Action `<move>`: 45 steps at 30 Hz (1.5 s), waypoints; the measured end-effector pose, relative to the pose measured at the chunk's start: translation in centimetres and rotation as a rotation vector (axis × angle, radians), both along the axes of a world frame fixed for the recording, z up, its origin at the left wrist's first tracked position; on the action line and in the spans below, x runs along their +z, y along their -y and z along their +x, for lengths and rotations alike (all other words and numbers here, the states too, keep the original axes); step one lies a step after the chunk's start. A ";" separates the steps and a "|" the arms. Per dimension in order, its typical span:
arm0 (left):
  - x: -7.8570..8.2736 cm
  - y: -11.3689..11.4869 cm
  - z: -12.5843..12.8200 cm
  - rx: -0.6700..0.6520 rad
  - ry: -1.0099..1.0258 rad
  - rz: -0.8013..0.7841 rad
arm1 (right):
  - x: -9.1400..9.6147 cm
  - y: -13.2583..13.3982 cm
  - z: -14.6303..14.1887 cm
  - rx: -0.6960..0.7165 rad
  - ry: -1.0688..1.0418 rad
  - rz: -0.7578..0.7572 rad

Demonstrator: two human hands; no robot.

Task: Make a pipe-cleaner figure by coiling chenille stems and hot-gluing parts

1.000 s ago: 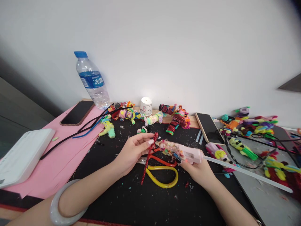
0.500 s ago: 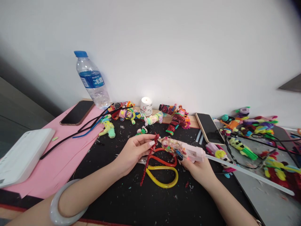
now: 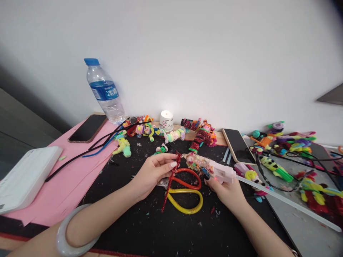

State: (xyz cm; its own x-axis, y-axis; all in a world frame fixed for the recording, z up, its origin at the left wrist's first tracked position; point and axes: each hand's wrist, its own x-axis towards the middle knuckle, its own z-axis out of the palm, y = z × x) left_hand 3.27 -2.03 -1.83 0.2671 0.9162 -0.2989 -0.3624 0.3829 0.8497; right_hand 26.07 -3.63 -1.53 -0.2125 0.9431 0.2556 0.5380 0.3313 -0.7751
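The fingertips (image 3: 171,165) of the left hand (image 3: 152,173) are pinched together on the upper part of a red glitter chenille stem (image 3: 167,189). The long axis of the stem slants from its top end at the fingers down toward the person, across the scissors (image 3: 187,212). The right hand (image 3: 226,191) is closed around a pink glue gun (image 3: 221,173). Its decorated nozzle points left and lies just beside the top of the stem, to the right of the left fingers; whether it touches, I cannot tell. A clear glue stick (image 3: 284,201) comes out behind the gun. Below is a black mat (image 3: 139,232) with scraps, beside pink paper (image 3: 72,171). A water bottle (image 3: 105,92) and chenille figures (image 3: 203,137) stand near the white wall (image 3: 214,53).
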 end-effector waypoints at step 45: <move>0.4 0.9 1.1 0.023 0.004 -0.033 | 0.5 2.4 -4.3 0.374 0.171 0.401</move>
